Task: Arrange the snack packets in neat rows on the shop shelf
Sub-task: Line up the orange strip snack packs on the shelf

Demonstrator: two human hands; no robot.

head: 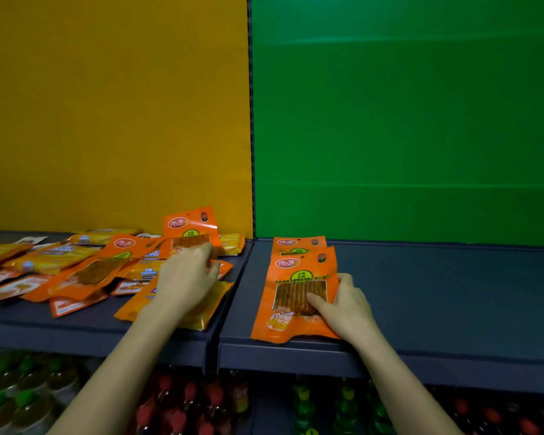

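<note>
Before us rise two back panels, a yellow back panel [113, 105] on the left and a green back panel [405, 120] on the right, meeting at a dark vertical seam. Beneath them runs the dark grey-blue shelf [437, 293], split into a left and a right section under that same seam. Below its front edge we see blurred bottles [201, 409] with red, green and yellow caps on a lower level. The left section carries a loose pile [76, 268] of orange and yellow snack packets, overlapping at all angles from the back edge almost to the front edge. On the right section, at its front left corner, two matching packets lie flat: the top orange packet [291, 287] overlaps the second orange packet [299, 244], which shows only its upper end toward the back edge. Our right hand [346, 306] holds the top orange packet, thumb [316, 302] pressed on its clear window and fingers wrapped round its right edge. Our left hand [186, 277] reaches over the right end of the pile, and its fingers curl onto the lower part of a raised orange packet [190, 226], which stands tilted up near the back edge in front of the yellow panel.
</note>
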